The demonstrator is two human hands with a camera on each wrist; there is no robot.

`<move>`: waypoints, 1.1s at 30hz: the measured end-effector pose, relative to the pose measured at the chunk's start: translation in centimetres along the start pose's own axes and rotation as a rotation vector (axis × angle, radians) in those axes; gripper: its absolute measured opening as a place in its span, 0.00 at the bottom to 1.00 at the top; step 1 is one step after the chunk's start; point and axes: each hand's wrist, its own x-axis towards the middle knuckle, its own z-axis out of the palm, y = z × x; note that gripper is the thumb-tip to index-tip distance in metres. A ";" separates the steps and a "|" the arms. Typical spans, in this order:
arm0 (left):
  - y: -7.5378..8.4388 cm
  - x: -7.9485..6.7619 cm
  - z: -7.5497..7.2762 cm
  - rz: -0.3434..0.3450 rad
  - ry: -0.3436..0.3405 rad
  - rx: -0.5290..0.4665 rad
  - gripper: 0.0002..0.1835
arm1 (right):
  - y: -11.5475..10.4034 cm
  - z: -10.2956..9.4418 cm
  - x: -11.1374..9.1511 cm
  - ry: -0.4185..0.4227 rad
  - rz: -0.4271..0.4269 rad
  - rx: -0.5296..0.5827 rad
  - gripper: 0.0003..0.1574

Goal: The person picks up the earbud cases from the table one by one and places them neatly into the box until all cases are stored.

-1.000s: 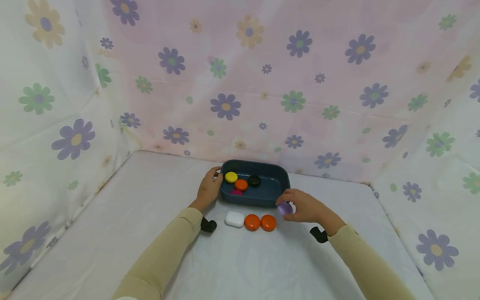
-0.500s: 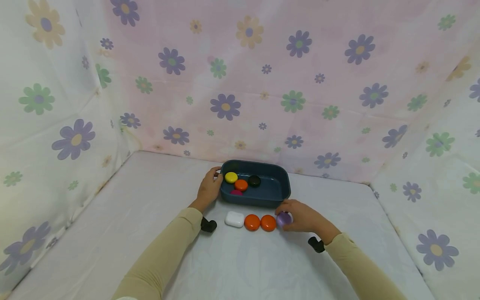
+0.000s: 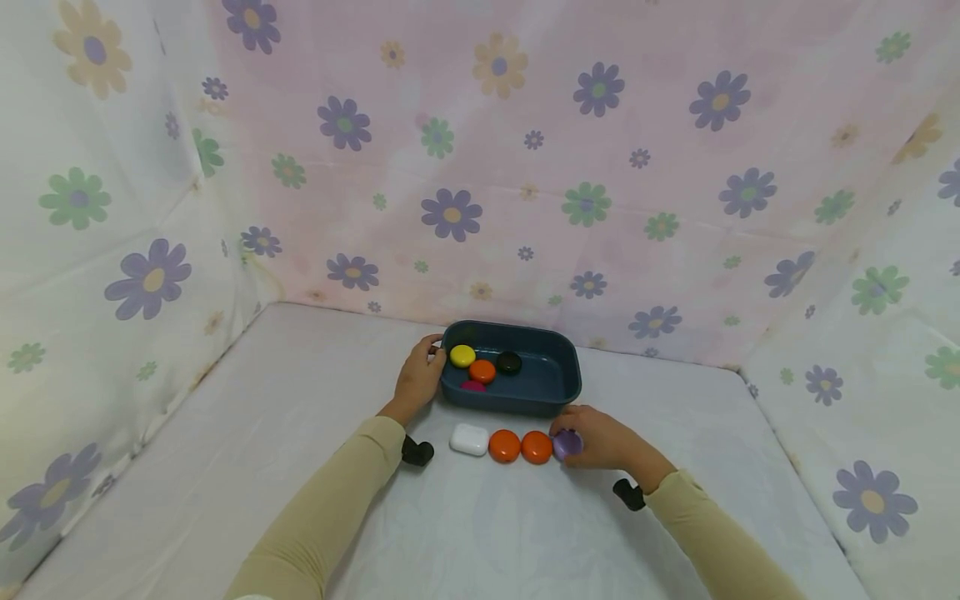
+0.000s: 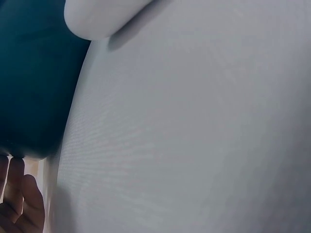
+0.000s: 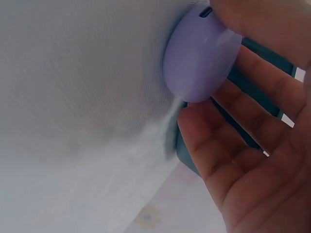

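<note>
In the head view, my right hand (image 3: 600, 437) pinches a glossy purple round case (image 3: 567, 445) at the right end of a row. The right wrist view shows a small dark slot in the purple case's edge, and the case stands close to the white cloth. Left of it lie two orange round pieces (image 3: 505, 446) and a white rounded-rectangular piece (image 3: 469, 439). My left hand (image 3: 417, 377) rests its fingertips on the left end of a dark teal tray (image 3: 540, 409). Inside the tray are a yellow piece (image 3: 462, 356), an orange one (image 3: 482, 371), a black one (image 3: 509, 362) and a partly hidden magenta one (image 3: 473, 386).
A white cloth (image 3: 480, 533) covers the table. Flower-printed fabric (image 3: 495, 167) rises behind the tray and along both sides. Black wrist-worn pieces (image 3: 417, 452) show beside both sleeves.
My right hand has brought the purple case down and toward me from the tray's front right corner, to the right end of the row. The left hand and tray have stayed put.
</note>
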 end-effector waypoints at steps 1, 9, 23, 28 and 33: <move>0.0 0.0 0.0 -0.001 0.001 -0.001 0.23 | 0.0 0.0 0.0 0.000 -0.004 0.006 0.22; -0.1 0.0 0.0 0.011 0.002 -0.003 0.23 | -0.4 -0.2 0.1 -0.013 0.007 -0.003 0.23; 0.1 -0.1 -0.2 0.009 0.000 -0.013 0.23 | -2.2 -3.5 0.8 -0.005 -0.160 0.077 0.21; 0.2 -0.1 -0.2 0.011 0.004 -0.006 0.23 | -2.8 -4.8 1.7 0.012 -0.179 0.080 0.23; 0.2 -0.1 -0.1 0.007 0.005 0.003 0.23 | -3.2 -5.8 3.1 0.048 -0.191 0.039 0.22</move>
